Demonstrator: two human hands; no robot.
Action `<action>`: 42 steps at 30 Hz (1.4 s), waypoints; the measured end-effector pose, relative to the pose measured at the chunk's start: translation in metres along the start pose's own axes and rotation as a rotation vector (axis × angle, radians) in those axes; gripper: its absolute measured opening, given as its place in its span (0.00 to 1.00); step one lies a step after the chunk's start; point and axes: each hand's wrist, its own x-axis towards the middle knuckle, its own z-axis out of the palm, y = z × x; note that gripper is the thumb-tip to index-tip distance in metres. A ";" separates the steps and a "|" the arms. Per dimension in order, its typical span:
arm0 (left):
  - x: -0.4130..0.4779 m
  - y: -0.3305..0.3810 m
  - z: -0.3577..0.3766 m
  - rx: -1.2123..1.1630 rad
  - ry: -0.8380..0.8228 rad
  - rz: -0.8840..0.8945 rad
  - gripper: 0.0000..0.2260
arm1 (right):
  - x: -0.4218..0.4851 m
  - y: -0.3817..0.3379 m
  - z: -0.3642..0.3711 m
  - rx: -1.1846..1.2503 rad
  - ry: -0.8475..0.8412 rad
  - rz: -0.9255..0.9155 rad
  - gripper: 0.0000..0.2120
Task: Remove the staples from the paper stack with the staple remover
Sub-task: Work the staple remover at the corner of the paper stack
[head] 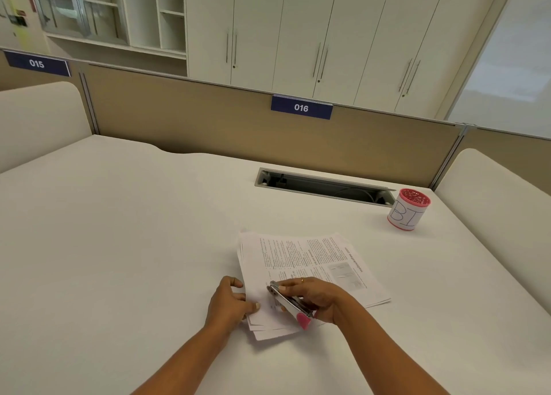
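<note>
Lower centre of the frame: stack [310,269] of printed sheets, flat on a white desk [119,245], slightly fanned, text running sideways. At its lower left corner, left hand [229,302], fingers curled round the edge, thumb pressed on the top sheet, holding the stack down. Just to the right, right hand [316,296], fingers closed round the remover [287,302], forefinger laid along its top, ring [302,280] on one finger. Remover slanted: metal tip up and left, on the top sheet near the left thumb; pink end down and right, jutting past the palm. Impossible to tell at this size whether any staple sits under the tip. Forearms [190,356] entering from the bottom edge. Right of centre, well apart from the stack, a pink cup [415,198] wrapped in a white label [405,215] lettered BI, upright just beside the right end of a long cable slot [325,187] sunk in the desk. Across the middle of the frame, behind the desk, a tan partition [179,117] carrying blue signs, 016 [301,107] at centre, 015 [36,63] at upper left. Above, pale cupboards [298,31] with slim handles; open shelves [171,16] at upper left.
</note>
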 end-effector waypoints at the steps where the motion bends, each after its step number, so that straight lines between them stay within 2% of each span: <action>1: 0.001 0.000 0.000 -0.002 0.003 -0.006 0.20 | -0.001 0.002 -0.001 0.024 0.006 -0.008 0.05; 6: 0.004 0.003 0.002 -0.017 0.002 -0.049 0.21 | -0.004 0.005 -0.001 0.079 0.002 -0.022 0.10; 10: 0.003 0.006 0.005 -0.020 0.080 -0.046 0.20 | -0.007 0.003 0.001 0.057 0.008 -0.023 0.13; 16: 0.004 0.008 0.009 0.042 0.136 -0.046 0.21 | -0.008 0.005 0.003 0.012 0.044 -0.013 0.13; 22: 0.005 0.006 0.008 -0.015 0.139 -0.066 0.22 | -0.012 0.004 0.005 0.022 0.075 -0.015 0.10; 25: 0.006 0.006 0.009 -0.059 0.168 -0.072 0.22 | -0.014 0.006 0.010 0.008 0.131 -0.056 0.12; 27: 0.007 0.004 0.008 -0.105 0.198 -0.084 0.22 | -0.017 0.007 0.016 -0.060 0.146 -0.096 0.16; 31: 0.008 0.003 0.007 -0.241 0.225 -0.137 0.21 | -0.016 0.014 0.027 -0.408 0.219 -0.154 0.20; 35: 0.011 0.007 0.003 -0.336 0.263 -0.167 0.24 | -0.016 0.016 0.028 -0.498 0.339 -0.266 0.18; 42: 0.018 0.013 -0.003 -0.358 0.286 -0.187 0.30 | -0.016 0.014 0.032 -0.742 0.409 -0.438 0.25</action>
